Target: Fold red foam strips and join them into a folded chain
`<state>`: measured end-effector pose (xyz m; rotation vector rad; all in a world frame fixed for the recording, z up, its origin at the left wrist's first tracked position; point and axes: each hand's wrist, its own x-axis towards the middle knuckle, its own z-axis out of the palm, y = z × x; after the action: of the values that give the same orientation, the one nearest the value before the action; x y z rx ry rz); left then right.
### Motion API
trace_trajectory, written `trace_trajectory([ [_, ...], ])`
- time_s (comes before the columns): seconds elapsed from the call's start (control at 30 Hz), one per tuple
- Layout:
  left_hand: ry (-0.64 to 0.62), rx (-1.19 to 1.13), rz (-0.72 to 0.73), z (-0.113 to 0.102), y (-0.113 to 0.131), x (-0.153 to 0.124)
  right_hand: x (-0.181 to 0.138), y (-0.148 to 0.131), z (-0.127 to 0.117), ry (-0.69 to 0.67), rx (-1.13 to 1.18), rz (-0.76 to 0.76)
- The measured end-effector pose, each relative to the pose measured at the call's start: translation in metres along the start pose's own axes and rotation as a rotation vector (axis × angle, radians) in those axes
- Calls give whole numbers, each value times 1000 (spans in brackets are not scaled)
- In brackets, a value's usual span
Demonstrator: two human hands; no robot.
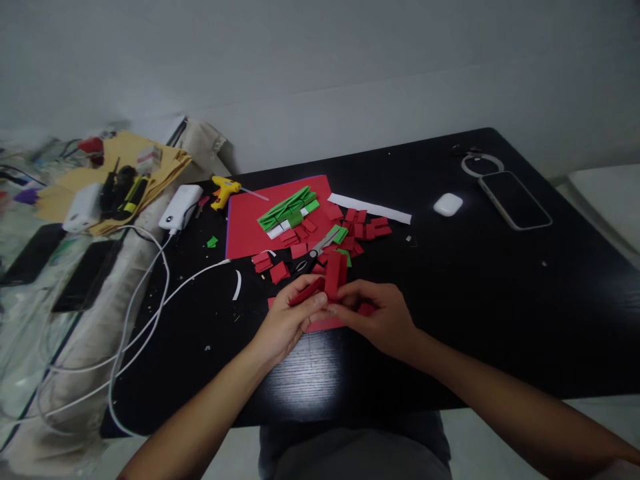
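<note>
Left hand (293,312): I see it pinching a folded strip of red paper (333,275), thumb pressed over the lower end, with a darker red flap alongside. Right hand (383,315): thumb and forefinger drawn together on the strip's lower right edge. From my remote seat the fold is small and dim; it may be more than one piece. The strip is upright, above the near part of the black wood-grain table (475,293).

Just beyond it I note black-handled metal scissors (313,254) among small red paper rectangles (383,227). Farther off, a bundle of folded green paper (286,208) lies on a flat red sheet (243,230); a yellow glue gun (225,191) lies by the sheet's far left corner. A long white paper strip (373,209) lies right of the bundle.
</note>
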<state>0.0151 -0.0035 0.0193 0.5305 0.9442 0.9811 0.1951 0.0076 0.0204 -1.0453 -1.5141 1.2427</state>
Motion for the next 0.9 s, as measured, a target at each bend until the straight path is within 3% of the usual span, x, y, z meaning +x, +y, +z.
trace_trajectory([
  [0.13, 1, 204, 133, -5, 3, -1, 0, 1, 0, 23, 0, 29],
  [0.3, 105, 705, 646, -11, 11, -5, 0, 2, -1, 32, 29, 65],
  [0.4, 94, 950, 849, -12, 10, -8, 0, 2, -1, 30, 23, 58],
  [0.63, 46, 1110, 959, -12, 8, -9, 0, 4, -2, 6, -6, 63],
  [0.9, 5, 1129, 999, -13, 8, -9, -2, 6, -1, -16, -33, 28],
])
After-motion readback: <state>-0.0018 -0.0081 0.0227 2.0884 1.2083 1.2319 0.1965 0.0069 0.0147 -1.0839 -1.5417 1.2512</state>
